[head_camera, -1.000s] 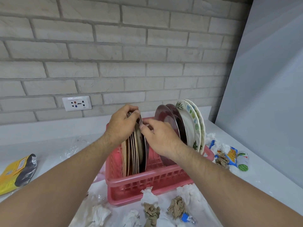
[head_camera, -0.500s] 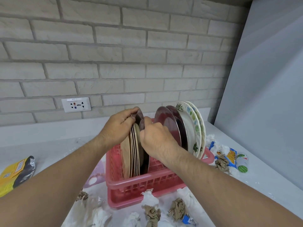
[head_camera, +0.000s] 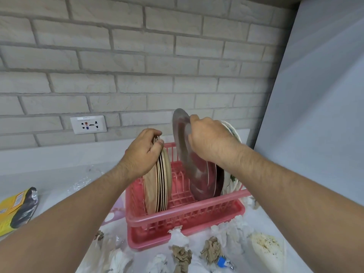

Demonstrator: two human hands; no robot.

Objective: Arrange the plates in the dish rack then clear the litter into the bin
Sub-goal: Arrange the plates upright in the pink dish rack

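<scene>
White tabletop (head_camera: 59,174) fills the lower frame. Nearest, along the bottom edge, lies the litter (head_camera: 182,255), crumpled white and brown paper, with a yellow packet (head_camera: 15,207) at lower left. Just behind it sits the pink dish rack (head_camera: 185,210). At its left end the left grip (head_camera: 141,154) curls over the top of a stack of tan plates (head_camera: 160,186), which stand on edge. Right of centre the right grip (head_camera: 208,142) is closed round the upper rim of a steel plate (head_camera: 183,150). That plate stands on edge with its lower rim down in the rack. Its faces are turned left and right, and its long line runs from the rack floor up toward the upper left. Patterned plates (head_camera: 234,133) lean behind that hand. Arranging plates looks like the step in hand, with the litter untouched. The next move would call for seating the steel plate upright in a slot, then letting go. No bin shows. Farthest stands a brick wall (head_camera: 137,56) with a socket (head_camera: 88,124).
</scene>
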